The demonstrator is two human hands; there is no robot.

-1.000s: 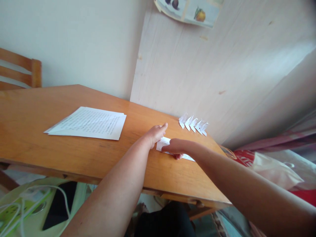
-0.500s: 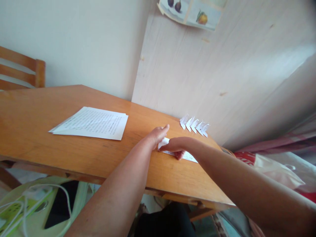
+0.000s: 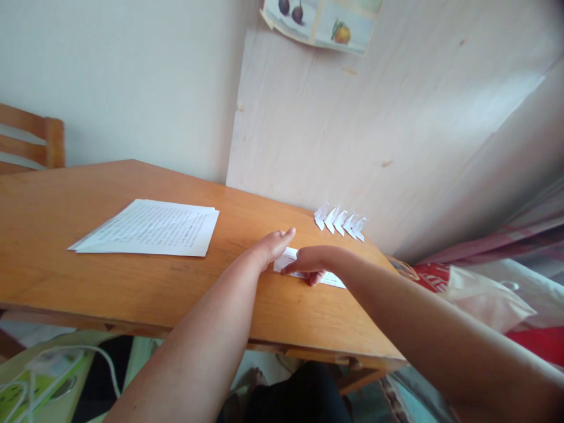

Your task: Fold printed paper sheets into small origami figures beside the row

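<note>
A narrow strip of printed white paper (image 3: 331, 280) lies flat on the wooden table (image 3: 132, 276) near its right end. My left hand (image 3: 274, 244) rests at the strip's left end, fingers stretched out and together, pointing toward the wall. My right hand (image 3: 314, 259) lies on top of the strip, fingers curled and pressing down on it, the thumb tip showing beneath. Just beyond my hands, a row of several small folded paper triangles (image 3: 339, 221) stands against the wall panel.
A stack of printed sheets (image 3: 150, 227) lies at the table's middle left. A wooden chair back (image 3: 39, 144) stands at the far left. Red and white plastic bags (image 3: 467, 294) sit to the right of the table. White cables (image 3: 53, 367) lie below the table edge.
My hands have stayed on the paper strip, with the right fingers sliding slightly along it. The view shifted a little as my head moved.
</note>
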